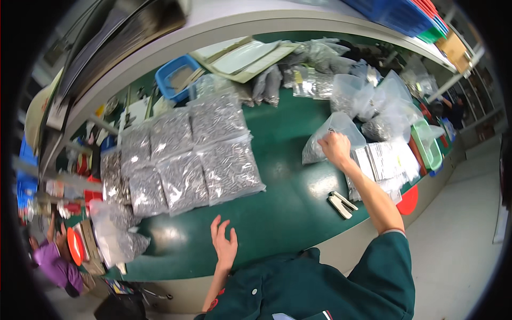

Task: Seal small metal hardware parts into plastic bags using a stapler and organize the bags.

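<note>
My right hand (pixel 335 146) is closed on the gathered upper part of a clear plastic bag (pixel 314 149). Small grey metal parts fill the bag's lower end, which rests on the green table. Over the near part of the table, my left hand (pixel 224 243) hangs with its fingers apart, holding nothing. Ahead of it lie several flat clear bags (pixel 229 165) packed with small metal parts, set side by side in rows. A cream stapler (pixel 341 205) lies nearer to me than my right hand.
Several open bags of parts (pixel 381 125) stand behind my right hand. Beside it are stacked silvery flat packs (pixel 386 160) and a green basket (pixel 426 144). A blue bin (pixel 173 80) stands far left under a shelf (pixel 224 33). At the left, a person in purple (pixel 56 264) sits.
</note>
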The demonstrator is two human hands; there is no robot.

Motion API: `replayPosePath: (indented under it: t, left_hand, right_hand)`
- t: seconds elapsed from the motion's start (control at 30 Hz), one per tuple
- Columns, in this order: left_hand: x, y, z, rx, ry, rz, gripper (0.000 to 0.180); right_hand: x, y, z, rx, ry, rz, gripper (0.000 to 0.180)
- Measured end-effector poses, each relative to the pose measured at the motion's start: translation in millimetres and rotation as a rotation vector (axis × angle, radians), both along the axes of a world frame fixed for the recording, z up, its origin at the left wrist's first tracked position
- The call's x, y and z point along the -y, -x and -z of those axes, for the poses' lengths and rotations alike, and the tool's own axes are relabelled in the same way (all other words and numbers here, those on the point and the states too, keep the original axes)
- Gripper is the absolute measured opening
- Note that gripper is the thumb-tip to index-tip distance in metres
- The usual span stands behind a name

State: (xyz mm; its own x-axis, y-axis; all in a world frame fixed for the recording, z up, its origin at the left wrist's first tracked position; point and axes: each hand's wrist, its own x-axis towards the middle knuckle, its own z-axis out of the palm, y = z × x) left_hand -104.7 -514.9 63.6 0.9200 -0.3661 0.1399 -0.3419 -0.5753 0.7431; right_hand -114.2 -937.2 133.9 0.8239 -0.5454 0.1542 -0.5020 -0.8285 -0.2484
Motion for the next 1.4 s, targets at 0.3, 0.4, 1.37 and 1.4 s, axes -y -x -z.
replayPosePath:
  t: [0.3, 0.4, 1.37, 1.4]
  left_hand:
    - [8, -7, -41, 0.098, 0.220, 0.065, 0.011]
    - [16, -9, -69, 0.086, 0.334, 0.089, 0.014]
    - [-23, -1, -127, 0.045, -0.367, 0.570, 0.009]
    - [-29, -1, -128, 0.060, -0.349, 0.501, 0.008]
  right_hand:
    - [-153, 69, -22, -0.029, -0.053, -0.571, 0.012]
    - [-190, 90, -35, -0.145, -0.137, -0.737, 0.009]
    - [-201, 144, -81, -0.137, 0.197, -1.097, 0.012]
    - [-205, 141, -79, -0.124, 0.188, -1.114, 0.011]
